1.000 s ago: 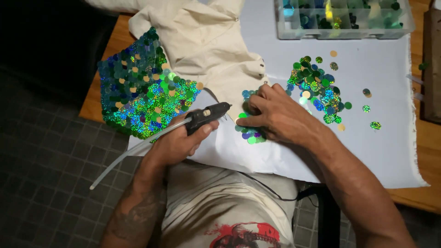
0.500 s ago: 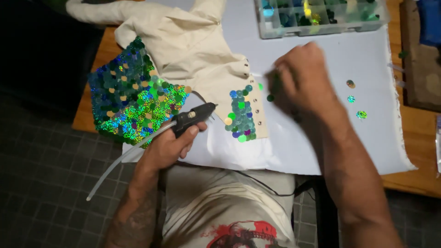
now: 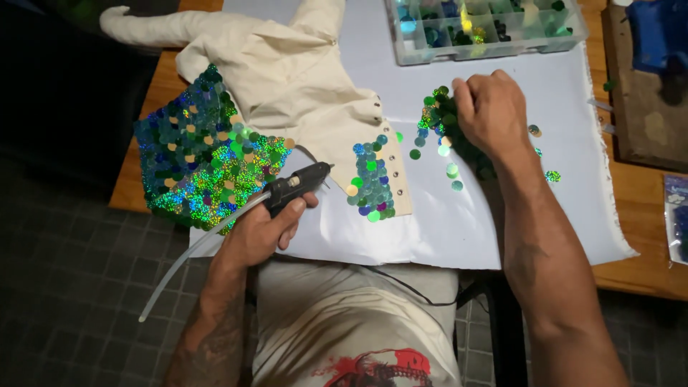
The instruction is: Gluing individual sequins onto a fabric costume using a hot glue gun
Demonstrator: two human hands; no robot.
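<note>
The cream garment [image 3: 294,79] lies spread across the far left of the counter [image 3: 638,193], on a white sheet [image 3: 459,222]. One of its panels [image 3: 204,161], at the left, is almost wholly covered in blue, green and gold sequins, with only a few bare spots showing through. The other front edge, near the middle, carries just a small patch of sequins [image 3: 371,178] beside a row of eyelets; the rest of that piece is bare cloth, so by the look of it a good deal of covering remains.

The left hand [image 3: 265,229] is closed around a black glue gun [image 3: 297,185], its nozzle pointing right toward the small patch and stopping just short of it. A clear glue stick [image 3: 193,251] trails out behind the gun, down to the near left.

The right hand [image 3: 487,107] rests on a loose heap of sequins [image 3: 441,118] on the sheet, to the right of the garment, its fingers curled down into the heap; whether they pinch one I cannot tell. A few stray sequins lie scattered around it.

Farther off stands a clear compartment box [image 3: 487,29] holding sorted sequins. A dark cable [image 3: 408,283] runs along the near edge of the counter.
</note>
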